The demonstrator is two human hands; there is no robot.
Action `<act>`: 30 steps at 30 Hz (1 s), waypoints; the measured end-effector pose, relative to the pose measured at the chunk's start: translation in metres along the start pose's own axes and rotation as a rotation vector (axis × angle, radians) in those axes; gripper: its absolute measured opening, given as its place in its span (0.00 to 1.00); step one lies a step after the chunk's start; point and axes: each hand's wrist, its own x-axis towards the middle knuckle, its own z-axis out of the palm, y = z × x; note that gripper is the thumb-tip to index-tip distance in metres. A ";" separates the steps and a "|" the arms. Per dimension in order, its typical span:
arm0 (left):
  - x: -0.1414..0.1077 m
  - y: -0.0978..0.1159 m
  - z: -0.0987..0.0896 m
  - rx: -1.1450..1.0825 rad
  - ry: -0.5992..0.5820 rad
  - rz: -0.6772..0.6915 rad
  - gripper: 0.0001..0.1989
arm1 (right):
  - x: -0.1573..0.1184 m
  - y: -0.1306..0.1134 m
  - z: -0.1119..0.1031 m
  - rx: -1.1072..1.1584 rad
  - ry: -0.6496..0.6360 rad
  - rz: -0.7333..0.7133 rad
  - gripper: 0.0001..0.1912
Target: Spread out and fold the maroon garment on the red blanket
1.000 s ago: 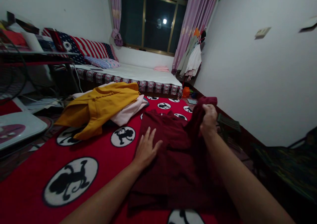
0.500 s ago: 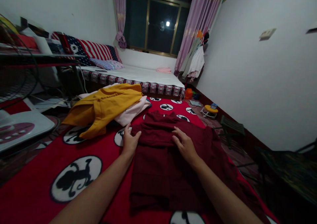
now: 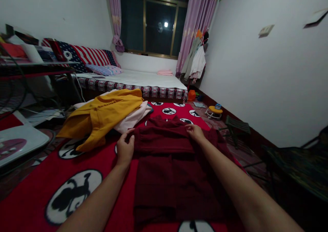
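Observation:
A dark maroon garment (image 3: 156, 187) lies spread on a red blanket (image 3: 115, 198) with white circles and black figures. A strip of it is folded across its upper part. At the left end of that strip is my left hand (image 3: 125, 146), thumb and fingers apart, beside the cloth edge. My right hand (image 3: 196, 133) pinches the maroon cloth near the top right of the strip. Left of the garment, a yellow garment (image 3: 102, 112) rests on a pale pink one (image 3: 134, 117).
Behind stands a bed (image 3: 143, 78) with a white sheet. A cluttered desk (image 3: 33, 64) is at the left, a white and pink item (image 3: 23, 143) below it. Along the right wall are a yellow-topped stool (image 3: 215, 110) and a dark folding stool (image 3: 238, 126).
My right hand has moved right and up, from lying open on the garment to pinching its cloth. My left hand has shifted slightly left. The folded strip looks straighter, and the view has turned right.

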 end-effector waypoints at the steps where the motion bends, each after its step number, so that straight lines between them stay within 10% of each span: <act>1: 0.000 0.000 -0.001 0.025 -0.009 0.012 0.15 | 0.004 0.000 0.000 -0.020 -0.022 -0.018 0.15; 8: -0.017 0.050 -0.001 0.452 -0.018 0.399 0.13 | 0.011 -0.003 0.002 -0.139 -0.123 -0.148 0.14; 13: -0.057 0.093 0.035 0.215 -0.646 0.629 0.13 | 0.012 -0.004 0.004 -0.173 -0.129 -0.159 0.12; 17: -0.073 0.098 0.073 0.358 -0.936 0.663 0.20 | 0.016 -0.004 0.005 -0.216 -0.176 -0.166 0.09; 30: -0.082 0.080 0.097 0.495 -0.996 0.694 0.11 | 0.025 -0.006 -0.001 -0.303 -0.015 -0.097 0.14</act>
